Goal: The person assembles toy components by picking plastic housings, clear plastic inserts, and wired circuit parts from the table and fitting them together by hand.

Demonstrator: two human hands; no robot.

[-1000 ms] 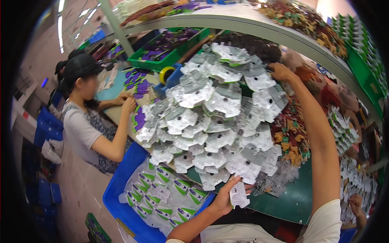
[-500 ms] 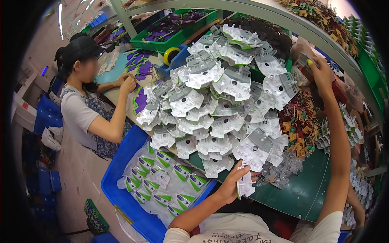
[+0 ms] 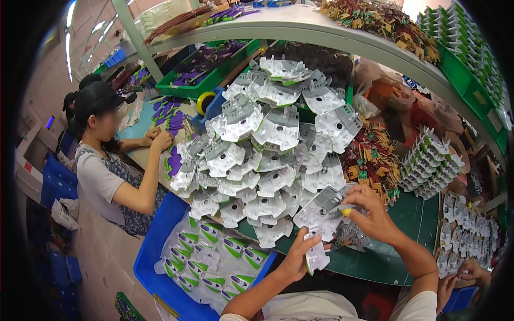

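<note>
Change shows mostly on the right side; half a second ago the right hand [image 3: 372,214] was out beyond the far right edge of the pile, and it is now back near the left hand [image 3: 300,258], over the pile's lower right corner; its thumb and fingers are pinched together on a slim grey piece [image 3: 344,207], with something yellow at the thumb tip that is too small to make out.

The left hand has stayed low, wrapped around a small white part [image 3: 318,259] with a green edge, in front of the heap of grey-and-white panels [image 3: 278,128] and over the near edge of the green bench [image 3: 369,266]; the blue crate [image 3: 143,259] sits to its left; both held pieces are thus close to each other, though I cannot tell whether they touch.
</note>
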